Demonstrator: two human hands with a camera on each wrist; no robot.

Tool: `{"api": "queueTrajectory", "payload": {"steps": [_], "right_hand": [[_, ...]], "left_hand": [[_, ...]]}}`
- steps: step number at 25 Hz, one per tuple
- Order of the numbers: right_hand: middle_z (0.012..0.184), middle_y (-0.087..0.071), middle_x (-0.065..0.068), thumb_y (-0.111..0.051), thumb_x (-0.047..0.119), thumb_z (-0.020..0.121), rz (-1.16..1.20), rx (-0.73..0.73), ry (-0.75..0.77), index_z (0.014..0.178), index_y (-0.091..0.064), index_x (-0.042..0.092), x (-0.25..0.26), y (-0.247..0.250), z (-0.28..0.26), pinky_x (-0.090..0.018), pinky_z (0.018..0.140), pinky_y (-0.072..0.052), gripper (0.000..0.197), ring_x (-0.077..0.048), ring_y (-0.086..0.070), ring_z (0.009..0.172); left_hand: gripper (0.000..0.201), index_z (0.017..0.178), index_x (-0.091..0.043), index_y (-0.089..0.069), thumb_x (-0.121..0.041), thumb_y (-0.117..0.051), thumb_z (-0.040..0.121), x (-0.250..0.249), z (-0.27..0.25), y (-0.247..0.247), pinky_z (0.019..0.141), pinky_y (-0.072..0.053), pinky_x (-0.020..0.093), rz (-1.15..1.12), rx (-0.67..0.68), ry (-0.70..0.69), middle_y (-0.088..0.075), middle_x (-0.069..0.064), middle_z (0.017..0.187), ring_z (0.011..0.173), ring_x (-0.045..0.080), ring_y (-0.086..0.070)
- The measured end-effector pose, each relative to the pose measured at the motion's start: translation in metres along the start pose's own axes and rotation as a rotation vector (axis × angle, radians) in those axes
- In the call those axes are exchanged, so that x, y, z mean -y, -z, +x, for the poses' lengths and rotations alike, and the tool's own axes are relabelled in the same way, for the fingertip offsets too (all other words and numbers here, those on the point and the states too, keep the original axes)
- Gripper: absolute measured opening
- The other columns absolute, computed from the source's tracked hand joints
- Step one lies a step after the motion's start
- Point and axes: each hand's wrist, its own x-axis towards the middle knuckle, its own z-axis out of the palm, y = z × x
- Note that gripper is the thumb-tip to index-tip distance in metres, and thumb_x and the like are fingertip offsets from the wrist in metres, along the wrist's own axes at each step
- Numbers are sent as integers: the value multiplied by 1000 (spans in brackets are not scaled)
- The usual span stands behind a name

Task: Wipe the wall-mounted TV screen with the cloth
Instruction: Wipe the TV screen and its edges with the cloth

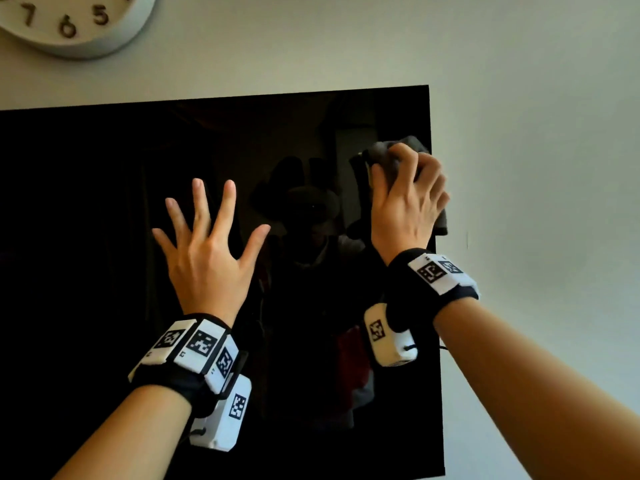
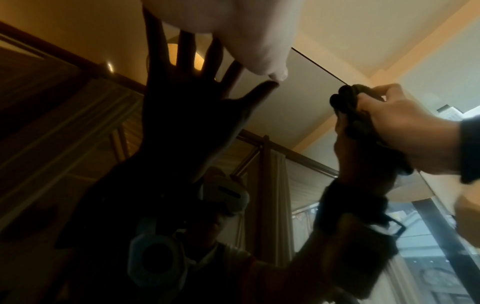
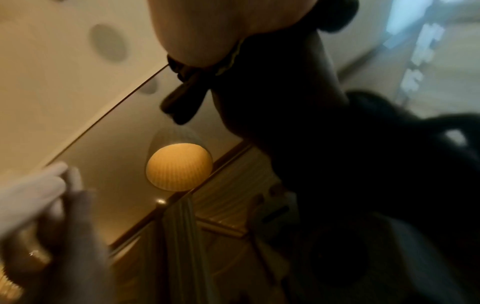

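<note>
The black TV screen hangs on a pale wall and fills the left and middle of the head view. My right hand grips a bunched dark grey cloth and holds it against the screen close to its right edge, near the top corner. The left wrist view also catches the cloth in that hand. My left hand is open with fingers spread wide, in front of the middle of the screen. Its thumb tip almost meets its reflection in the glass.
A round white wall clock hangs above the TV at the upper left. Bare wall runs to the right of the screen's edge. The glass reflects a person, curtains and a lit round lamp.
</note>
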Motion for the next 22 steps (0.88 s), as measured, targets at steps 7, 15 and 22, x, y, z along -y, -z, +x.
{"api": "queueTrajectory", "payload": {"steps": [7,15,22], "right_hand": [[116,-45,-10,-47,41,92,-40,11,49,118,-39,31,-6,2,-24,-38,84,-28,29,-29,-41,102],[116,-45,-11,-43,43,91,-24,-45,-105,119,-45,26,0,-1,-37,-36,86,-26,32,-29,-41,102],[116,-45,-10,-48,40,91,-12,-53,-142,118,-48,25,14,-7,-54,-37,87,-27,31,-29,-41,102]], "left_hand": [[86,153,-28,-28,-76,-44,84,-7,-78,-4,110,-20,68,116,184,-200,-23,9,161,145,42,-20],[86,152,-25,-31,-75,-47,85,11,-90,-10,112,-23,63,139,179,-231,-25,8,160,146,38,-22],[86,154,-23,-28,-75,-42,88,11,-91,-9,113,-23,63,144,224,-216,-23,8,161,146,38,-21]]}}
